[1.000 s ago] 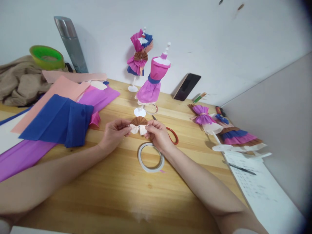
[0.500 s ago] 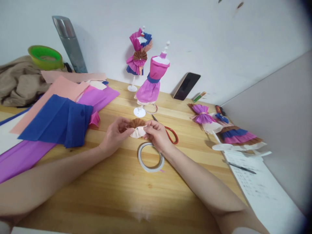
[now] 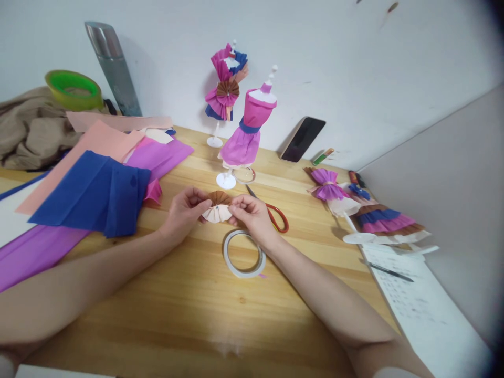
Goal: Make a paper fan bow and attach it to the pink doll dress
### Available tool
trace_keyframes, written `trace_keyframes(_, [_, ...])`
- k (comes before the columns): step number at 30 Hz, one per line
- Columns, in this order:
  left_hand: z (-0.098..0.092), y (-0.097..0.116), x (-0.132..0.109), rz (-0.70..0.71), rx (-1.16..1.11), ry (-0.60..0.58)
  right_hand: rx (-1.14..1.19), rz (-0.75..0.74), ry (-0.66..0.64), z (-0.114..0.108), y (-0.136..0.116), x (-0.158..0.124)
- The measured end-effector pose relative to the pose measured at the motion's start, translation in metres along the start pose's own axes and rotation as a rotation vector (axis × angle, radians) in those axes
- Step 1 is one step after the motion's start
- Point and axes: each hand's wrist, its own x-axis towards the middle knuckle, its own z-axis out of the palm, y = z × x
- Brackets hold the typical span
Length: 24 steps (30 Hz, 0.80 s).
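Pale wall (image 3: 169,68) behind table's far edge; small dark marks (image 3: 392,7) high up, faint scuff (image 3: 307,83) lower. Greyish side wall or partition (image 3: 452,173), cannot tell which, along right edge, meeting pale wall at far right corner. Table (image 3: 165,304) light wood, grain running sideways, small knot (image 3: 241,300). Soft light, whitish glare (image 3: 224,338) toward near edge.
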Motion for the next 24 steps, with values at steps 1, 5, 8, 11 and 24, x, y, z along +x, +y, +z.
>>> trace_keyframes(1, [0.0, 0.0, 0.0, -0.002, 0.0, 0.003, -0.002, 0.001, 0.007, 0.0, 0.0, 0.0])
trace_keyframes(5, [-0.001, 0.0, 0.003, -0.026, -0.003, 0.004, -0.001, -0.012, 0.02, -0.002, 0.001, 0.0])
trace_keyframes(8, [-0.005, 0.001, 0.005, -0.052, -0.025, -0.05, -0.023, -0.039, 0.031, -0.003, 0.0, 0.001])
trace_keyframes(11, [-0.009, 0.001, 0.006, -0.075, -0.024, -0.13, -0.023, -0.038, 0.022, -0.002, -0.001, 0.001])
trace_keyframes(24, [-0.01, 0.003, 0.008, -0.16, -0.111, -0.314, -0.092, -0.158, -0.192, -0.001, 0.001, -0.004])
